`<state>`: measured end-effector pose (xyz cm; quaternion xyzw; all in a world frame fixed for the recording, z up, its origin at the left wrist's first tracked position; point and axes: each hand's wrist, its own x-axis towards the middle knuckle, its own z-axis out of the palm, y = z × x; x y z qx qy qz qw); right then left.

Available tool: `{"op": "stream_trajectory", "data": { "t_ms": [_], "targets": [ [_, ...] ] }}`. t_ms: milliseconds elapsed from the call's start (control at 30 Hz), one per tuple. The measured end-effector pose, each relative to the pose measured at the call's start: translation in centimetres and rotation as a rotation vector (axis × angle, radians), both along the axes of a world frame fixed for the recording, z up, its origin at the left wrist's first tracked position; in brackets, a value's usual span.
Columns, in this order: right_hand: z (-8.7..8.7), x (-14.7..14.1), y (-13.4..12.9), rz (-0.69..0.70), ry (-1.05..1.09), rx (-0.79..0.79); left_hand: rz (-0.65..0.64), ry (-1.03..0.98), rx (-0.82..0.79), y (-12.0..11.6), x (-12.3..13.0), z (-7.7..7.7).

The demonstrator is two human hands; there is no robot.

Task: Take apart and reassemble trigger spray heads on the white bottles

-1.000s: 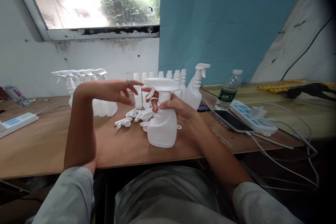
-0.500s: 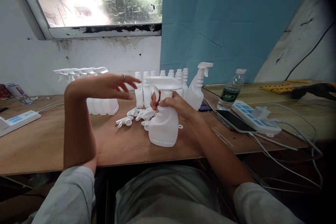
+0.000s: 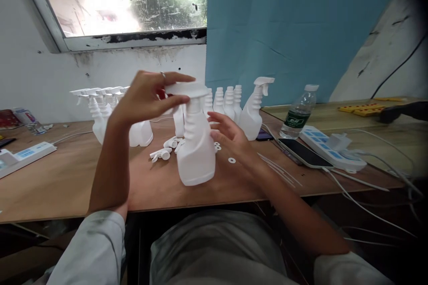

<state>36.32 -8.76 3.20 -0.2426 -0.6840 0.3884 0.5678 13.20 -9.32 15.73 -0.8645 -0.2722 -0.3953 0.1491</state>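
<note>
A white spray bottle (image 3: 196, 156) with its trigger head on stands slightly tilted in front of me. My left hand (image 3: 150, 93) grips the spray head (image 3: 187, 89) from the left, thumb in front and fingers over the top. My right hand (image 3: 230, 138) is just right of the bottle, fingers apart and loosely curved; its fingertips are close to the bottle's side, and I cannot tell if they touch. Behind the bottle lie loose white trigger heads (image 3: 162, 154), partly hidden by it. Several small white washers (image 3: 232, 160) lie near my right hand.
Bottles without heads (image 3: 229, 100) stand at the back, beside one headed spray bottle (image 3: 251, 116). More headed bottles (image 3: 98, 120) are at left. Thin white tubes (image 3: 279, 169), a phone (image 3: 302, 153), a water bottle (image 3: 297, 113) and a power strip (image 3: 329, 147) lie at right.
My left hand has come rightward onto the spray head and closed on it. My right hand has let go of the bottle's neck and opened. The bottle has shifted left.
</note>
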Motion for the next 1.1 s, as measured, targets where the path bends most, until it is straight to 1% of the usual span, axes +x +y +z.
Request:
{"op": "stream_trajectory", "data": {
  "t_ms": [100,200,300,400,467,533,700,800,867,1100],
  "targets": [
    [-1.8,0.9,-0.1,-0.095,0.039,0.013,0.102,-0.178,0.047,-0.3,-2.1,0.5],
    [-3.8,1.3,-0.2,-0.184,-0.031,0.052,0.224,-0.269,0.105,0.2,-3.6,0.6],
    [-5.5,1.3,-0.5,-0.311,-0.172,0.128,0.347,-0.251,0.111,1.7,-4.7,0.5],
    [-6.5,1.0,-0.9,-0.403,-0.387,0.335,0.448,-0.18,0.027,3.6,-5.7,0.4],
    [-6.8,0.8,-1.1,-0.406,-0.516,0.471,0.514,-0.103,-0.051,4.8,-6.5,0.4],
    [-7.0,0.7,-1.2,-0.399,-0.603,0.526,0.56,-0.03,-0.101,5.9,-7.4,0.2],
    [-7.2,0.7,-1.1,-0.379,-0.666,0.488,0.573,0.022,-0.106,8.2,-9.1,-1.0],
    [-7.2,0.7,-1.2,-0.369,-0.681,0.477,0.637,0.028,-0.113,9.1,-9.5,-1.6],
    [-7.1,0.7,-1.3,-0.364,-0.693,0.468,0.662,0.028,-0.119,9.5,-9.6,-1.8],
    [-7.1,0.6,-1.4,-0.355,-0.713,0.454,0.631,0.024,-0.119,10.2,-10.1,-2.0]
  ]
}}
